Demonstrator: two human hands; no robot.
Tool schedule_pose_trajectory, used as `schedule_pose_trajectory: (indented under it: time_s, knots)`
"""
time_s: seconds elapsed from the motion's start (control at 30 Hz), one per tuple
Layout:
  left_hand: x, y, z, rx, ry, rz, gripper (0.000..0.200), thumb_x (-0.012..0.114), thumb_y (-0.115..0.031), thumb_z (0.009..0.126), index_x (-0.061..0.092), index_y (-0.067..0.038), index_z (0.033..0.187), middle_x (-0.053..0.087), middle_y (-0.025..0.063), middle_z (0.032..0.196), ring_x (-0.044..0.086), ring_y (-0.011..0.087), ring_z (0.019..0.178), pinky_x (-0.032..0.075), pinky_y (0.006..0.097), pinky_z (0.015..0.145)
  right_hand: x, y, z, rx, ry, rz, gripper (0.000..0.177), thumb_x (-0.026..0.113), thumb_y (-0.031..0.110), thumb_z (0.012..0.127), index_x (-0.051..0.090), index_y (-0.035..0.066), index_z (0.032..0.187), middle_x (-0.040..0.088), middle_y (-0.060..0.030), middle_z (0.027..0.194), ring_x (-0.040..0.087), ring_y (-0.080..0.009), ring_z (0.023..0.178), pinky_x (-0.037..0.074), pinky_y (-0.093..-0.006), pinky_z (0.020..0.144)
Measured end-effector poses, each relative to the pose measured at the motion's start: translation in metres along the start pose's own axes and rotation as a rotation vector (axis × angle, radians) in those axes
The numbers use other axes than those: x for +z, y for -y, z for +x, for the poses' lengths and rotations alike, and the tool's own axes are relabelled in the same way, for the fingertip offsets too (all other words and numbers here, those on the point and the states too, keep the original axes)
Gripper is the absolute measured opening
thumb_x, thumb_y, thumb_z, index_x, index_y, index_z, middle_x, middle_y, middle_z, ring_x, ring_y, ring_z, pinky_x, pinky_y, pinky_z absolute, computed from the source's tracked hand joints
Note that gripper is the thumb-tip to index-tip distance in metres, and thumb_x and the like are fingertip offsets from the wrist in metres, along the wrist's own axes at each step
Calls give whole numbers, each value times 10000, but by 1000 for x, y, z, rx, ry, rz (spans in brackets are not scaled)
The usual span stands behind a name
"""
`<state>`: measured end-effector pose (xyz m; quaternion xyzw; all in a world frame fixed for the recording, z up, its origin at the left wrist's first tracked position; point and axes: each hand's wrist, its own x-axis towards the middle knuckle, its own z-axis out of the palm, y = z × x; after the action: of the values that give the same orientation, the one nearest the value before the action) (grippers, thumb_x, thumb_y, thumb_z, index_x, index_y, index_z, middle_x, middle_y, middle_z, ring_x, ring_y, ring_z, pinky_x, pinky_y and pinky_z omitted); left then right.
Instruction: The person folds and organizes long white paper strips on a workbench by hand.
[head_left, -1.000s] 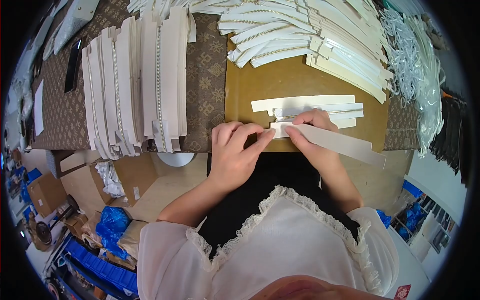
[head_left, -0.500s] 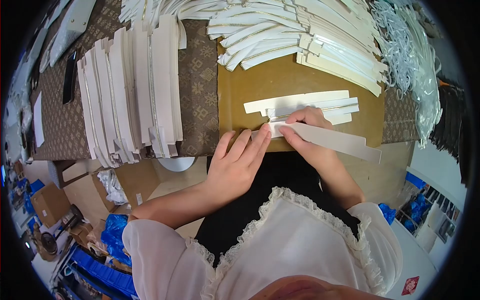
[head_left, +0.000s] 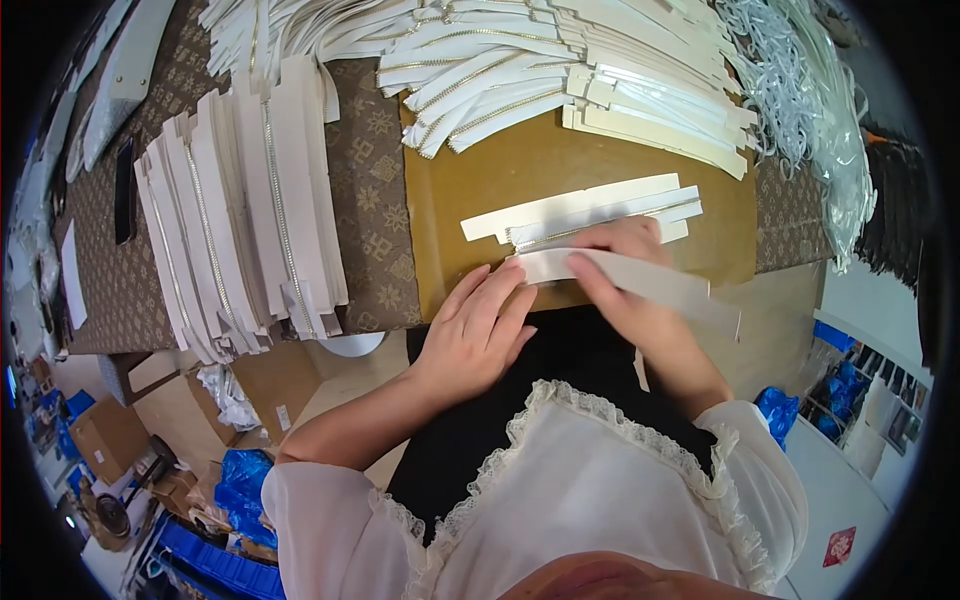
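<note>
My right hand [head_left: 632, 268] grips a long off-white strip [head_left: 655, 280] between thumb and fingers; its right end is smeared by motion. The fingers of my left hand [head_left: 480, 325] are stretched out and apart, with fingertips touching the strip's left end. Under and just beyond this strip lies a white zipper [head_left: 675, 205] with gold-coloured teeth, partly hidden by my right hand. Behind it a cream notched strip [head_left: 570, 207] lies flat on the brown board [head_left: 440, 215].
Stacked zippered strips [head_left: 240, 220] stand at the left on the patterned cloth [head_left: 365, 210]. White zippers [head_left: 480, 85] and cream strips [head_left: 660, 130] are piled at the back. Clear plastic bundles [head_left: 835, 150] hang at the right edge. A dark flat object [head_left: 125, 190] lies far left.
The whole view has shifted slightly. My left fingertips have slid to the strip's left end and spread, while the strip's left part now lies over the zipper's near edge. The right hand keeps its grip.
</note>
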<state>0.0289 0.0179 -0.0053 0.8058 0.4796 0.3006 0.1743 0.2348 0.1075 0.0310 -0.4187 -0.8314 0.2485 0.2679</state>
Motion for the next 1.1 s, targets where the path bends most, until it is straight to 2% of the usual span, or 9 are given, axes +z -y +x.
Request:
schedule_pose_trajectory:
  time_s: [0.1, 0.2, 0.33, 0.47, 0.57, 0.7, 0.73, 0.83, 1.1]
  knots:
    - [0, 2, 1, 16, 16, 24, 494, 705, -132, 782, 558, 4, 1233, 503, 166, 1280, 517, 310, 1213, 422, 454, 1025, -27, -14, -13, 116, -17, -27, 118, 719, 95, 807, 634, 29, 854, 612, -50, 849, 561, -214, 808, 430, -298, 772]
    - [-1, 1, 1, 37, 50, 79, 486, 688, -116, 786, 559, -1, 1240, 499, 156, 1298, 530, 306, 1202, 419, 444, 1028, -51, -22, -19, 385, -40, 96, 127, 701, 94, 830, 626, -7, 844, 583, -45, 930, 536, -174, 885, 402, -279, 812]
    - [-4, -2, 5, 39, 93, 132, 480, 659, -105, 797, 559, -10, 1257, 492, 145, 1342, 529, 297, 1211, 416, 431, 1027, -57, -39, -25, 447, -41, 128, 144, 702, 96, 832, 628, -27, 844, 551, -44, 1018, 506, -157, 953, 384, -271, 856]
    - [-6, -3, 7, 35, 134, 172, 463, 634, -102, 814, 566, -25, 1266, 500, 127, 1373, 523, 279, 1226, 411, 419, 1026, -55, -44, -27, 451, -36, 153, 145, 705, 93, 825, 632, -31, 845, 536, -47, 1041, 484, -164, 992, 382, -273, 872]
    - [-7, -5, 8, 34, 120, 257, 404, 501, -84, 867, 581, -37, 1260, 510, 74, 1397, 512, 209, 1247, 404, 348, 1028, -54, -47, -28, 443, -36, 159, 152, 712, 97, 816, 636, -32, 843, 536, -49, 1035, 486, -169, 993, 382, -279, 879]
    - [-7, -6, 11, 43, 131, 322, 399, 487, -91, 874, 592, -49, 1257, 515, 61, 1393, 503, 195, 1253, 411, 339, 1013, -58, -44, -24, 460, -1, 157, 161, 722, 102, 801, 641, -33, 831, 535, -50, 1025, 487, -176, 995, 379, -286, 885]
    - [-8, -6, 11, 45, 130, 319, 399, 487, -91, 874, 592, -49, 1257, 515, 61, 1393, 503, 195, 1253, 411, 339, 1013, -59, -43, -23, 470, 16, 154, 164, 726, 104, 796, 642, -33, 826, 534, -50, 1022, 487, -178, 995, 378, -288, 886]
    - [-9, -5, 13, 52, 139, 319, 397, 615, -80, 828, 623, -65, 1225, 539, 54, 1363, 535, 215, 1200, 429, 374, 988, -59, -43, -21, 473, 24, 142, 162, 731, 109, 789, 649, -28, 819, 533, -50, 1016, 486, -180, 993, 377, -289, 886]
    - [-8, -6, 20, 76, 122, 374, 405, 640, -94, 811, 637, -94, 1216, 546, -2, 1355, 517, 190, 1125, 426, 352, 930, -55, -47, -21, 440, 9, 56, 160, 743, 122, 772, 668, -13, 812, 540, -46, 981, 490, -187, 979, 380, -295, 869]
